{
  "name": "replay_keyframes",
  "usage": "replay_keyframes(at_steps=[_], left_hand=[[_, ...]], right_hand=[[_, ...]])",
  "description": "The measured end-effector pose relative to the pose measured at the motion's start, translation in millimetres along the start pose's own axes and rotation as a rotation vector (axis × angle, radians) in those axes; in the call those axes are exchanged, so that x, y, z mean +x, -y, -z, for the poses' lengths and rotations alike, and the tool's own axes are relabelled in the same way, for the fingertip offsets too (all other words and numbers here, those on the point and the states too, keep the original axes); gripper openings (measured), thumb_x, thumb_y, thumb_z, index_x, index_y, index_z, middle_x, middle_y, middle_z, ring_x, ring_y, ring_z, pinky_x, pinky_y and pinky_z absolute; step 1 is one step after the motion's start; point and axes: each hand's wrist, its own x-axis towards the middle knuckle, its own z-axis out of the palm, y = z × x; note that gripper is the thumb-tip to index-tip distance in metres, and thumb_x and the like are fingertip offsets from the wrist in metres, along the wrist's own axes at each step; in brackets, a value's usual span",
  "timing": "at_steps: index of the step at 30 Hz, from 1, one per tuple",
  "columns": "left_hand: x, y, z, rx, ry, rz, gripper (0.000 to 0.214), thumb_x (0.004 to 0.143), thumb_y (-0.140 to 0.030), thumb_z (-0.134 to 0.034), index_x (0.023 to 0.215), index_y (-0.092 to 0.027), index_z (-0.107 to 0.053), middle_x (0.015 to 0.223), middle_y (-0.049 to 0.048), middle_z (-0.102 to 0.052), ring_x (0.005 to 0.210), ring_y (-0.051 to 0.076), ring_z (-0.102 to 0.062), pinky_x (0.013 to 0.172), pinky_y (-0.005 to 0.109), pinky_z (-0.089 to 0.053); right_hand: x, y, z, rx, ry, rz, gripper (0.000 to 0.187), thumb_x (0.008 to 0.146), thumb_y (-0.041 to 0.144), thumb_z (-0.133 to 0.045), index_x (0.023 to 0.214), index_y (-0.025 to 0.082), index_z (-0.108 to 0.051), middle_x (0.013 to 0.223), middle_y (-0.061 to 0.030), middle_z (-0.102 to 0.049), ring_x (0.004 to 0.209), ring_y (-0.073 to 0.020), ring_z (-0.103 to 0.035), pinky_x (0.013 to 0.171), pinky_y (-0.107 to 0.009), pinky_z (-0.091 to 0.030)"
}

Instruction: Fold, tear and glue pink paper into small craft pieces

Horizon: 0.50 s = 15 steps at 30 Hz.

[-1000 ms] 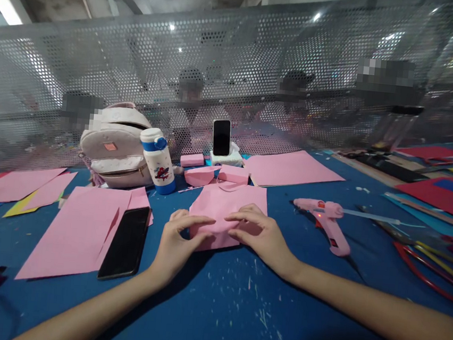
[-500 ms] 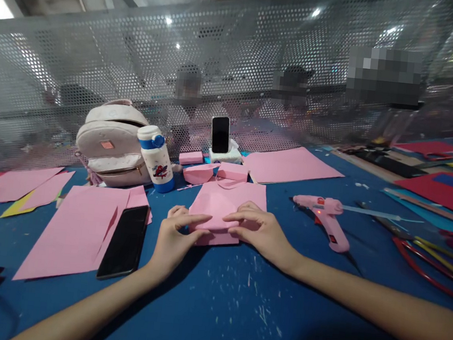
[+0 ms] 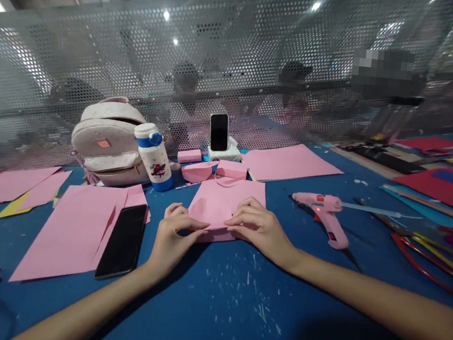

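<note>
A pink paper sheet point(image 3: 223, 202) lies on the blue table point(image 3: 229, 304) in front of me, its near edge folded over. My left hand point(image 3: 172, 237) pinches the fold at its left end, fingers curled and pressed on the paper. My right hand point(image 3: 259, 226) presses the fold from the right, fingertips meeting the left hand's at the middle of the fold. Both hands rest on the table.
A black phone point(image 3: 121, 240) lies on larger pink sheets point(image 3: 72, 224) to the left. Behind stand a white bottle point(image 3: 151, 157), a pale backpack point(image 3: 107, 142), small pink boxes point(image 3: 232, 169) and a propped phone point(image 3: 219, 132). A pink glue gun point(image 3: 326, 212) lies right, scissors beyond. Perforated metal screen at back.
Both hands have drawn slightly toward me along the fold, flattening the paper's near edge lower. The view has tilted a little downward.
</note>
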Motion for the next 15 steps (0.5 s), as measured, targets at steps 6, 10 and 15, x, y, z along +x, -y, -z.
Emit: replay_keyframes(at_steps=[6, 10, 15], left_hand=[[0, 0, 1.9, 0.037, 0.010, -0.028, 0.009, 0.086, -0.026, -0.074, 0.078, -0.025, -0.078, 0.060, -0.0050, -0.057, 0.062, 0.015, -0.053, 0.101, 0.048, -0.034], [-1, -3, 4.0, 0.097, -0.025, -0.012, 0.009, 0.085, -0.023, -0.074, 0.079, -0.028, -0.079, 0.082, 0.0015, -0.060, 0.085, 0.022, -0.056, 0.093, 0.048, -0.038], [-2, -10, 2.4, 0.160, -0.058, -0.049, 0.014, 0.082, -0.015, -0.075, 0.073, -0.026, -0.076, 0.142, 0.0041, -0.051, 0.129, 0.032, -0.043, 0.104, 0.055, -0.032]], right_hand=[[0, 2, -1, -0.057, -0.001, 0.051, 0.011, 0.088, 0.014, -0.069, 0.083, 0.022, -0.074, 0.078, -0.0022, -0.069, 0.087, -0.0203, -0.055, 0.078, -0.034, -0.047], [-1, 3, -2, -0.229, -0.052, 0.109, 0.010, 0.086, 0.016, -0.071, 0.080, 0.022, -0.074, 0.083, -0.0038, -0.065, 0.088, -0.0212, -0.053, 0.077, -0.035, -0.044], [0, 5, -5, -0.319, -0.064, 0.189, 0.007, 0.087, 0.019, -0.071, 0.082, 0.023, -0.074, 0.093, -0.0045, -0.066, 0.093, -0.0221, -0.054, 0.081, -0.037, -0.042]])
